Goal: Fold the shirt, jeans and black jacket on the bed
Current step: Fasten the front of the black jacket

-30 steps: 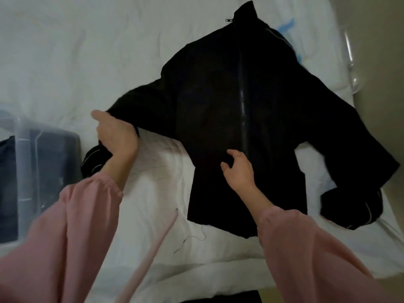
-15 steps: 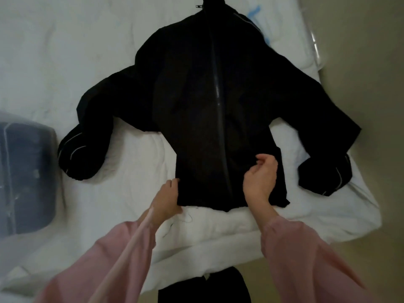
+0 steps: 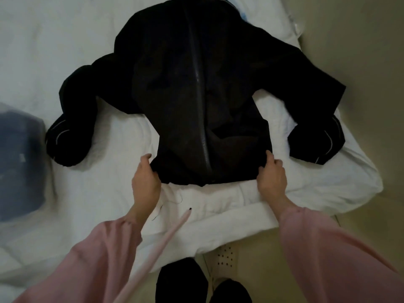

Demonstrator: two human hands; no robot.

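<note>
The jacket (image 3: pixel 175 88) lies zip-up on the bed (image 3: pixel 91 189), hem (image 3: pixel 188 176) at 6 o'clock. My left hand (image 3: pixel 145 182) and right hand (image 3: pixel 272 178) each pinch a hem corner. I judge an uneven tug could skew it, dragging the bunched sleeves (image 3: pixel 72 127) at 9 and 3.

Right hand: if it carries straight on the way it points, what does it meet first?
The black jacket itself. The right hand pinches its hem corner and points away from the person, slightly inward, so it would probably push into the jacket's front panel; depth is hard to judge.
</note>
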